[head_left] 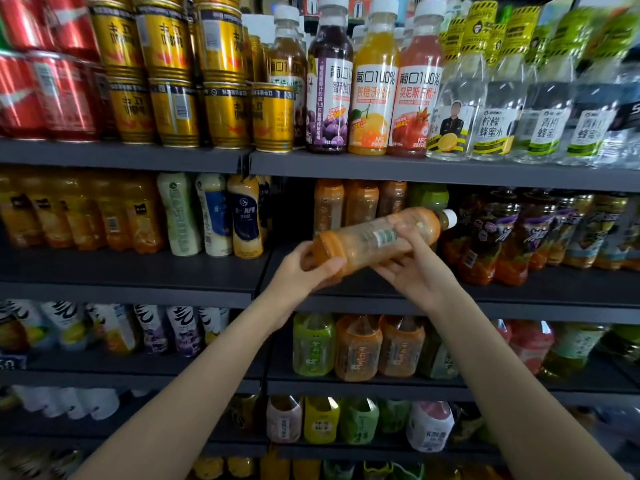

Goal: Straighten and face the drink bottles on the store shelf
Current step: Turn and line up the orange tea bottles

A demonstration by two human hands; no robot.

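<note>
Two bare forearms reach up from the bottom of the view toward a dark grey store shelf (450, 289) stocked with drinks. Between the two hands, an orange drink bottle (374, 239) with a white cap lies almost on its side in the air, just in front of the second shelf level; its base points left and its cap points right and slightly up. The left hand (304, 270) grips the base end, fingers curled round the bottom of the bottle. The right hand (415, 271) holds the middle from below, thumb and fingers wrapped round the body near a small green-and-white label. Behind the held bottle, similar orange bottles (360, 202) stand upright at the back of the same level, with dark tea bottles (485, 244) to their right and cream-coloured bottles (211, 216) to the left. On the level above stand gold cans (173, 109), red cans (52, 95), three juice bottles (372, 84) in purple, orange and red, and clear honey-water bottles (491, 112). Lower levels hold green and orange bottles (358, 348), somewhat blurred.
</note>
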